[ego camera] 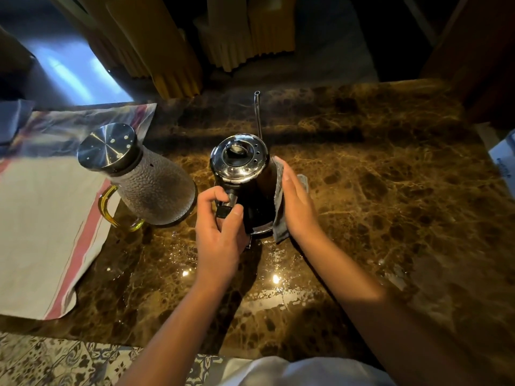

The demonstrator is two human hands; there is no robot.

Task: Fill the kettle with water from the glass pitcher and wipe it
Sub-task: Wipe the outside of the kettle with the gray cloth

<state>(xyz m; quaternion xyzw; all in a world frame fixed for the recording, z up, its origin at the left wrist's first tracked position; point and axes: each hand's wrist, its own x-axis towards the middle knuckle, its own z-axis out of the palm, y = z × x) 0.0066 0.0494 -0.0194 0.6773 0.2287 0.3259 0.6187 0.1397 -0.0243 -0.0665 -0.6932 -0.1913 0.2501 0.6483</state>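
Grey cloth point(279, 201) lies pressed to the centre-frame kettle point(245, 174) under the right hand's point(298, 201) straight, together fingers; left hand point(220, 229) grips its handle point(227, 201).

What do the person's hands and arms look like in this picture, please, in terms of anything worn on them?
Both arms are bare from the lower frame edge to the wrist: no sleeves, gloves, watch or bracelet show. No rings are visible on the left hand or the right hand. A bit of pale garment shows at the bottom of the frame, at the person's torso.
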